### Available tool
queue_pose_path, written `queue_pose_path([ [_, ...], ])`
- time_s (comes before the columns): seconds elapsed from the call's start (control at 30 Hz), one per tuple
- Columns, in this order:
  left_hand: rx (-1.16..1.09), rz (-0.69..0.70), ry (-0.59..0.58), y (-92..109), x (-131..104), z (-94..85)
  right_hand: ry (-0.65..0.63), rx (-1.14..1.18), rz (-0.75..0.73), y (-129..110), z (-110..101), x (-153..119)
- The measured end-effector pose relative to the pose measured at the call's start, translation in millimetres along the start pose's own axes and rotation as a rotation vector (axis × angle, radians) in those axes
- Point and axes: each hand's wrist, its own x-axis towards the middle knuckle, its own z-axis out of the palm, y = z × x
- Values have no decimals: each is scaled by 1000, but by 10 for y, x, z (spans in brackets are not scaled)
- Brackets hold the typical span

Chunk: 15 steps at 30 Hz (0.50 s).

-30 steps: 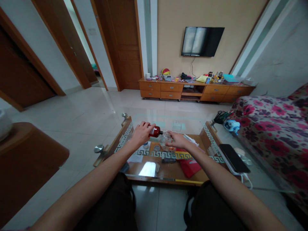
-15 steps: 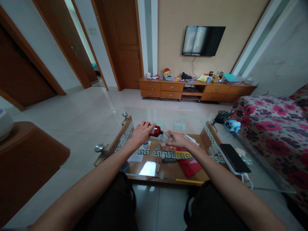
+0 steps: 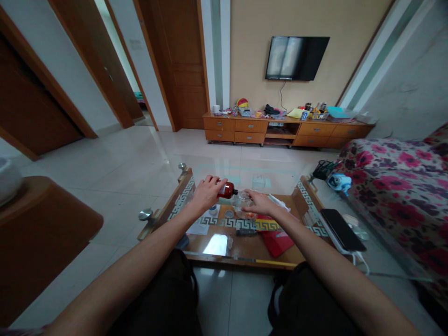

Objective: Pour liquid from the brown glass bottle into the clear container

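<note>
Above 1 table [image 3: 241, 262], 2 hands [image 3: 206, 194] [image 3: 261, 203] hold 2 containers [image 3: 227, 190] [image 3: 240, 201].

Beneath my hands [image 3: 210, 192] is a low wooden table [image 3: 297, 205] with a glass top edged in a Greek-key pattern. Pale, glossy floor tiles [image 3: 133, 172] spread around it, catching soft light. Beyond my hands, a long, low wooden cabinet [image 3: 250, 126] with drawers, its top cluttered, stands against a beige wall [image 3: 252, 56]; above it hangs a dark television [image 3: 297, 58], its screen mirroring a bright patch. Ahead and left is a panelled brown door [image 3: 182, 60]. To the right, pink-and-purple floral fabric [image 3: 392, 168] covers wide seating beside a grey-white wall [image 3: 392, 93].
</note>
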Motion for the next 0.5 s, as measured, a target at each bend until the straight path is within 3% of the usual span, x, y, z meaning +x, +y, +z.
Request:
queue_pose_path([
  [0.5,5,-1,-5,15,-7,-31,-11,13,23,-23,-14,-10],
])
